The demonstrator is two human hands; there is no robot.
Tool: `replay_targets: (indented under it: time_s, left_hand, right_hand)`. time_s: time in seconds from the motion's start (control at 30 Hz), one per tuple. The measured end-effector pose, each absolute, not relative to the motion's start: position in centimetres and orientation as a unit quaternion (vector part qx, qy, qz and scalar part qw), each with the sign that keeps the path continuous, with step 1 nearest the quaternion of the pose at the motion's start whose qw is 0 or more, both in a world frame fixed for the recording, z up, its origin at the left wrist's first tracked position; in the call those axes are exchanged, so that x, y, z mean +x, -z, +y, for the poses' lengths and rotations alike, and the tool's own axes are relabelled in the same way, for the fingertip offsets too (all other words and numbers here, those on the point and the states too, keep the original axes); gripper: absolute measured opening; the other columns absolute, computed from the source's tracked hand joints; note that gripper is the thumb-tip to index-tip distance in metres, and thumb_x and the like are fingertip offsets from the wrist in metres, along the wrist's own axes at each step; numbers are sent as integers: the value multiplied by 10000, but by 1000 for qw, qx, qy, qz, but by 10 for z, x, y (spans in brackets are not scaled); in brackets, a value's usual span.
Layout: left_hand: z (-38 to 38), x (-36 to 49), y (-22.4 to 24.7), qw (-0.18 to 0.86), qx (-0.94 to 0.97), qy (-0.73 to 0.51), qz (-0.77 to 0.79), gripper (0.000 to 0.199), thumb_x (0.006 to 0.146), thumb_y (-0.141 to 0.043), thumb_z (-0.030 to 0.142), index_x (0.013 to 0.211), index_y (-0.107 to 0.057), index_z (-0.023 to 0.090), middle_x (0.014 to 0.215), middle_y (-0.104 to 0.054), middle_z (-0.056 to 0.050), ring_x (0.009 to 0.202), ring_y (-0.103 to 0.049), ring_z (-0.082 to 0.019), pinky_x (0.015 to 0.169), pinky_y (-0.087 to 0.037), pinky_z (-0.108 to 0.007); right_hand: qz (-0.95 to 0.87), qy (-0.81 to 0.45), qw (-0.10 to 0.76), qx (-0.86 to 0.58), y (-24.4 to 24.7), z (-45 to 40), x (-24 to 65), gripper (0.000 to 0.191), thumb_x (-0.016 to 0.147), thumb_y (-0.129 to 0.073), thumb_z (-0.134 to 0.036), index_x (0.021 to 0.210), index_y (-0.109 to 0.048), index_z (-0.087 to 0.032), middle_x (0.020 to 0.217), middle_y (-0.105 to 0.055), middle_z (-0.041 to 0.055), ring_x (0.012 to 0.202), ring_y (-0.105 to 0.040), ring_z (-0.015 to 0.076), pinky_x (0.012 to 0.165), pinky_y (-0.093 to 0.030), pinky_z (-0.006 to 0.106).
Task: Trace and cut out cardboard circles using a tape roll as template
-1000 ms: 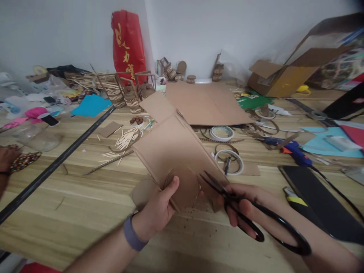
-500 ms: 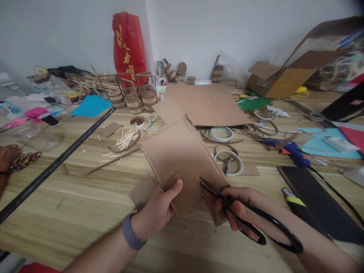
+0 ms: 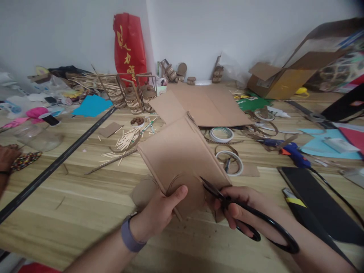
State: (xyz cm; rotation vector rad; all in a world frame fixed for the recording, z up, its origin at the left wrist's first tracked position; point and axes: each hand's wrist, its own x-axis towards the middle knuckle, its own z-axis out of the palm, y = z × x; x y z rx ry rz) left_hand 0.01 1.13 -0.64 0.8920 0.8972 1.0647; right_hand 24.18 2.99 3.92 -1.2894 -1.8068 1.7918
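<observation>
A tilted piece of cardboard [image 3: 182,151] is gripped along its lower left edge by my left hand [image 3: 162,206], thumb on top and fingers underneath. A curved line or cut shows on its surface around my thumb. My right hand [image 3: 239,206] has its fingers around black-handled scissors [image 3: 267,218]. Their blades lie at the right part of the cardboard, tips pointing up and left; how far they bite into it I cannot tell. Under the left side of the sheet, a rounded cardboard piece [image 3: 142,191] lies on the table.
Tape rolls [image 3: 229,163], a blue glue gun [image 3: 295,151] and a utility knife [image 3: 294,197] lie to the right. Behind are a large cardboard sheet [image 3: 207,104], small sticks [image 3: 127,140] and little lantern-like models [image 3: 133,100]. Another person's hand [image 3: 8,157] touches beads at far left.
The cardboard has turned and shifted slightly, its left corner moving left. My left thumb sits a little further right and lower. The scissors' handles have come slightly closer together.
</observation>
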Motion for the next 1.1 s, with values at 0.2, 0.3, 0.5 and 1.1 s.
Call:
replay_targets:
  time_s: [0.2, 0.3, 0.5, 1.1]
  left_hand:
    - [11, -2, -1, 662, 415, -462, 419, 605, 874, -751, 542, 1376, -651, 220, 1394, -689, -123, 1459, -474, -345, 1256, -301, -542]
    - [11, -3, 0, 659, 407, -467, 426, 603, 872, -748, 549, 1372, -652, 225, 1385, -695, -121, 1477, -450, -348, 1254, -304, -550]
    - [11, -5, -2, 688, 372, -462, 417, 543, 838, -789, 529, 1276, -719, 215, 1392, -695, -110, 1459, -479, -351, 1244, -342, -531]
    - [12, -7, -11, 617, 383, -496, 476, 623, 838, -775, 574, 1333, -683, 207, 1374, -705, -132, 1458, -476, -367, 1242, -331, -554]
  right_hand:
    - [-637, -596, 155, -463, -42, 29, 237, 820, 695, -535, -971, 795, -645, -164, 509, -481, -49, 352, -336, 55, 312, -228, 182]
    - [-631, -597, 153, -471, -45, 28, 233, 838, 679, -534, -981, 806, -645, -160, 527, -498, -43, 377, -364, 59, 344, -255, 182]
    - [-624, -588, 149, -493, -39, 22, 231, 836, 657, -496, -1008, 722, -587, -180, 499, -446, -63, 378, -356, 56, 351, -278, 176]
    - [-624, -576, 220, -480, -20, 17, 221, 799, 630, -564, -988, 786, -613, -207, 525, -428, -74, 415, -367, 90, 383, -299, 219]
